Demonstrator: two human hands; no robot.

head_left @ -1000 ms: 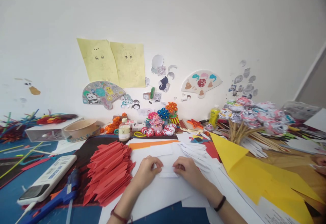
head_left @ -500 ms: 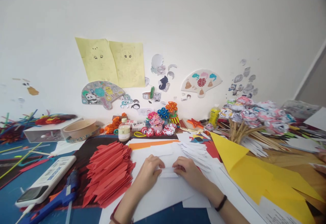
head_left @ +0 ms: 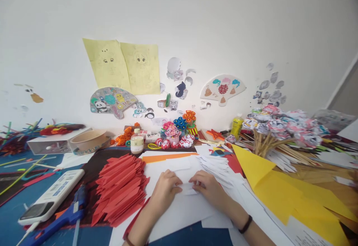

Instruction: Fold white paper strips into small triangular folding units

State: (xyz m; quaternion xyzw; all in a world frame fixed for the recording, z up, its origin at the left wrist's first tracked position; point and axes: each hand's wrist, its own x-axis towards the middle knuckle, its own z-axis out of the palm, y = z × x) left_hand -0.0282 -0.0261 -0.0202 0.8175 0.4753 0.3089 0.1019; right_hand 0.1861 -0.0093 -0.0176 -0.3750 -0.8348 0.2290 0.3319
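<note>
Between my two hands is a small white paper strip (head_left: 187, 189), folded along its length, just above larger white sheets (head_left: 192, 210). My left hand (head_left: 167, 188) pinches the strip's left end between thumb and fingers. At the other end, my right hand (head_left: 209, 187) closes on it with curled fingers. To the left lies a heap of folded red paper strips (head_left: 121, 188). Beyond my right hand are several folded white paper strips (head_left: 216, 169). The fingers partly hide the strip's ends.
A blue glue gun (head_left: 77, 205) and a white power bank (head_left: 53, 195) lie at left. Yellow paper (head_left: 296, 193) spreads at right, before a bunch of paper flowers (head_left: 279, 126). A small bottle (head_left: 137, 141) and bead flowers (head_left: 179, 124) stand near the wall.
My hands keep nearly the same place, pinching the strip; its lower fold shows less. The whole view has shifted slightly. Another person's hand at the right edge has mostly left view.
</note>
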